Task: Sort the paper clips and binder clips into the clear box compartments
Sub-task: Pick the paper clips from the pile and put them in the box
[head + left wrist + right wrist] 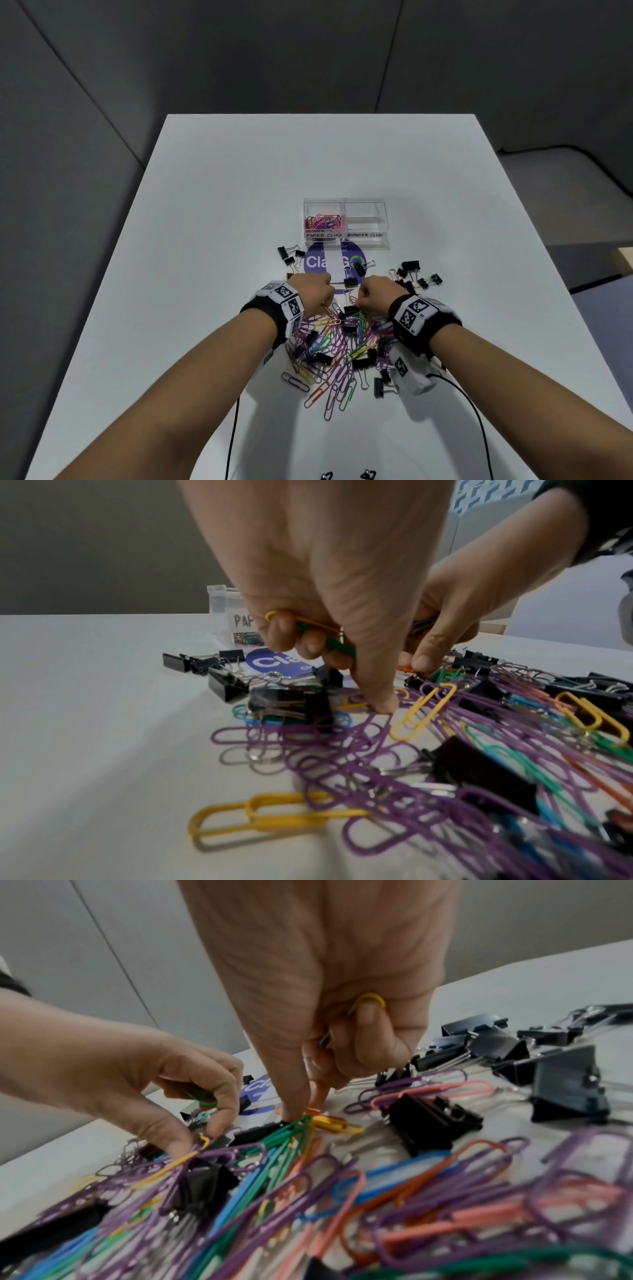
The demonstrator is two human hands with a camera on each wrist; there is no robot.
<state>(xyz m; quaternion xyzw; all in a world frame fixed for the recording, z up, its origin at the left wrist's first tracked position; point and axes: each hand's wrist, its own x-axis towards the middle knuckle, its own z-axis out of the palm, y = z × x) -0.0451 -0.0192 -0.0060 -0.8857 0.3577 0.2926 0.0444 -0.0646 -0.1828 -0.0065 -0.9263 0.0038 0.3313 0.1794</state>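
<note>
Two hands work the mixed pile of paper clips (329, 356) on the near middle of the white table (212, 212). The left hand (313, 294) has its fingers curled round two paper clips – one yellow, one green – while thumb and forefinger touch down into the pile. The right hand (376, 294) grips a yellow clip and a blue one in its curled fingers, fingertips pressed among green and orange clips. Black binder clips (416, 274) lie scattered left, right and through the pile – too many to count. Beyond stands the clear box (366, 205) with two compartments: the left holds paper clips, the right shows none
</note>
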